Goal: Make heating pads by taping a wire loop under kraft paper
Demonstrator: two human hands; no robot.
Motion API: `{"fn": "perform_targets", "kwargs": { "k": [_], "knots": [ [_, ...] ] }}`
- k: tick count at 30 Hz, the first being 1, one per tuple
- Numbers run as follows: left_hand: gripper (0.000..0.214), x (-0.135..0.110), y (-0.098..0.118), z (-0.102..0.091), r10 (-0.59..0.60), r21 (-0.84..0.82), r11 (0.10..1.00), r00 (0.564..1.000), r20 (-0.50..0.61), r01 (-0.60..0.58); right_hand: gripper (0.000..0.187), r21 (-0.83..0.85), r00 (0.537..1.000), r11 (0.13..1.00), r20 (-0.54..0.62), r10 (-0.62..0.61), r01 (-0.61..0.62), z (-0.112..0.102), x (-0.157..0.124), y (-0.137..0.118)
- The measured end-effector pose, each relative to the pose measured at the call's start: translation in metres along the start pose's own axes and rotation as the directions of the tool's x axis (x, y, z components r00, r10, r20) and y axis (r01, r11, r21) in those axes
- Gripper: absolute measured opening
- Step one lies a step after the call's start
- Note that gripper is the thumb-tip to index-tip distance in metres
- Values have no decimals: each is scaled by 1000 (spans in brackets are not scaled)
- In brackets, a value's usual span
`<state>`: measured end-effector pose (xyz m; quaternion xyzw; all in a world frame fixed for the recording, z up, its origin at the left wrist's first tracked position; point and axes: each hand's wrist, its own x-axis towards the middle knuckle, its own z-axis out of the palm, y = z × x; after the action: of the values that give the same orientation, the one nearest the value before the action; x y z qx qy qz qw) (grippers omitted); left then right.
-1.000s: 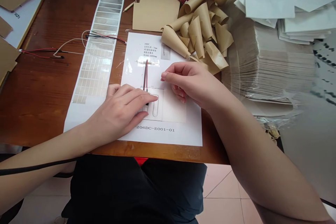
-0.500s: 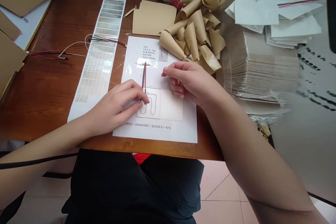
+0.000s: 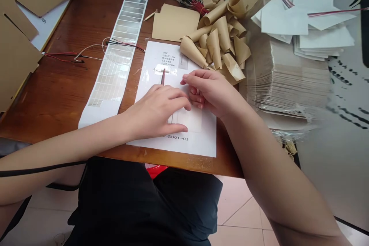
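A white printed template sheet (image 3: 178, 144) lies at the table's near edge. On it sits a pale square patch (image 3: 193, 120) with a thin red and black wire (image 3: 163, 76) running up from it. My left hand (image 3: 157, 112) lies flat over the patch and the wire's lower end, fingers stretched out and pressing down. My right hand (image 3: 206, 92) rests just right of it with fingers curled together; what they pinch, if anything, is hidden.
A strip of silvery labels (image 3: 115, 61) runs up the table to the left, with loose wires (image 3: 86, 55) beside it. Rolled brown paper cones (image 3: 219, 42) and a stack of sheets (image 3: 291, 77) stand to the right. Brown cardboard (image 3: 20, 46) lies far left.
My left hand has slid right across the patch, now covering it and most of the wire. My right hand has hardly moved. The view shifted slightly.
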<state>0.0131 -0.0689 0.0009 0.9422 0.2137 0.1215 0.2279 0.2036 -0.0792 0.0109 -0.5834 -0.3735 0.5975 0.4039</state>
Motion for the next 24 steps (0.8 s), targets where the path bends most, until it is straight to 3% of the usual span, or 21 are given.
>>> {"fn": "perform_targets", "kwargs": {
  "k": [14, 20, 24],
  "knots": [
    [47, 3, 7, 10, 33, 213, 977, 999, -40, -24, 20, 328, 980, 943, -159, 115, -58, -7, 4, -5],
    [54, 2, 6, 12, 14, 201, 980, 999, -51, -3, 28, 319, 975, 944, -223, -14, 87, -15, 8, -5],
    [64, 4, 7, 10, -31, 147, 989, 999, -39, 36, 33, 262, 982, 959, -179, -67, 113, -9, 1, -7]
  ]
}}
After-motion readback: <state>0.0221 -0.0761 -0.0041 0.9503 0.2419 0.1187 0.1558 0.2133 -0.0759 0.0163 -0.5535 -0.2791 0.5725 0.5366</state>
